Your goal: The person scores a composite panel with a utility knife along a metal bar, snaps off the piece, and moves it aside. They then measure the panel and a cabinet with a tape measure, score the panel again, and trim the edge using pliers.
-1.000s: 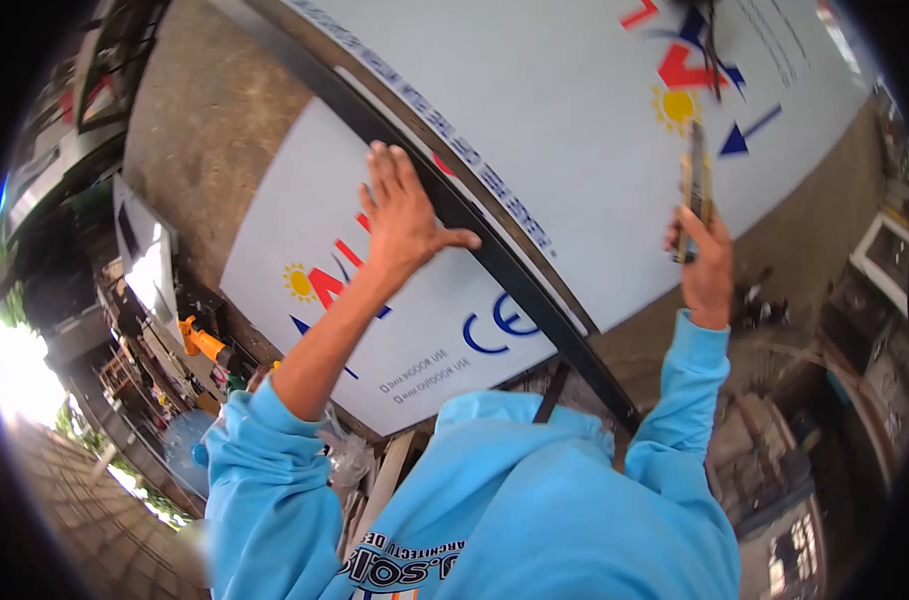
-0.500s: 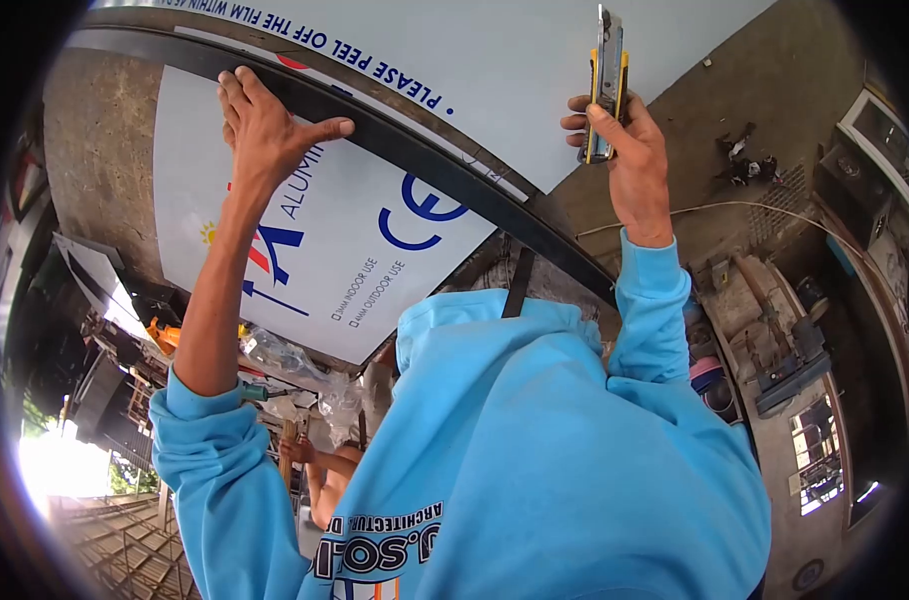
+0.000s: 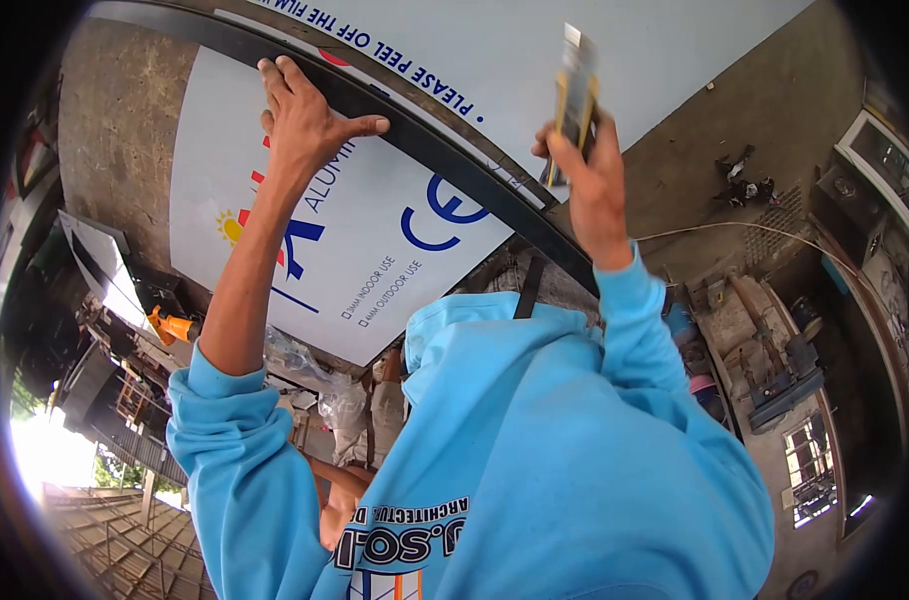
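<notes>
In the head view my left hand (image 3: 310, 115) lies on a long dark straight bar (image 3: 430, 145), its thumb stretched out to the right and its fingertips on the bar. Beneath the bar is a white panel (image 3: 355, 270) with printed film. My right hand (image 3: 592, 185) is closed round a yellow and grey utility knife (image 3: 577, 105), held above the bar's right part. The knife is blurred by motion, with its blade end pointing up and away from me.
Another printed sheet (image 3: 655, 60) lies beyond the bar. A pale cable (image 3: 745, 226) crosses the floor at right, near a dark heap (image 3: 745, 185). Behind my left arm, part of another person (image 3: 340, 490) shows beside clear plastic wrap (image 3: 300, 360).
My right hand has moved left with the utility knife, closer to the bar. My left hand keeps its place on the bar while the whole view has shifted slightly.
</notes>
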Action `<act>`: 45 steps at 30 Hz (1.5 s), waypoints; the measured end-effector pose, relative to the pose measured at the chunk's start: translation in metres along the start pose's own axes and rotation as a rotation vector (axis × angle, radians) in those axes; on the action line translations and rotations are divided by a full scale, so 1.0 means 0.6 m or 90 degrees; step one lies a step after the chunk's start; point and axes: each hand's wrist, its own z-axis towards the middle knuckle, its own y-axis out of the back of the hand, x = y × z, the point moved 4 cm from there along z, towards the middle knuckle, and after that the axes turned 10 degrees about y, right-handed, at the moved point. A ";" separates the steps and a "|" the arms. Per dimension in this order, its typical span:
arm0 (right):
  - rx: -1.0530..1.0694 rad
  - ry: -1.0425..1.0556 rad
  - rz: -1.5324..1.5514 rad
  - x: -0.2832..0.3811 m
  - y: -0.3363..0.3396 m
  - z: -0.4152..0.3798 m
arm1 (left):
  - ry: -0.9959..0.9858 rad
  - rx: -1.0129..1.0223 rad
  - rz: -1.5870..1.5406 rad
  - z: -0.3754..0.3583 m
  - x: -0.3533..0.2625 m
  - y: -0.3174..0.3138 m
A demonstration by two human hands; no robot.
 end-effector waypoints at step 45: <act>0.271 0.239 -0.419 -0.030 -0.023 -0.215 | -0.040 0.011 0.055 0.005 0.013 -0.010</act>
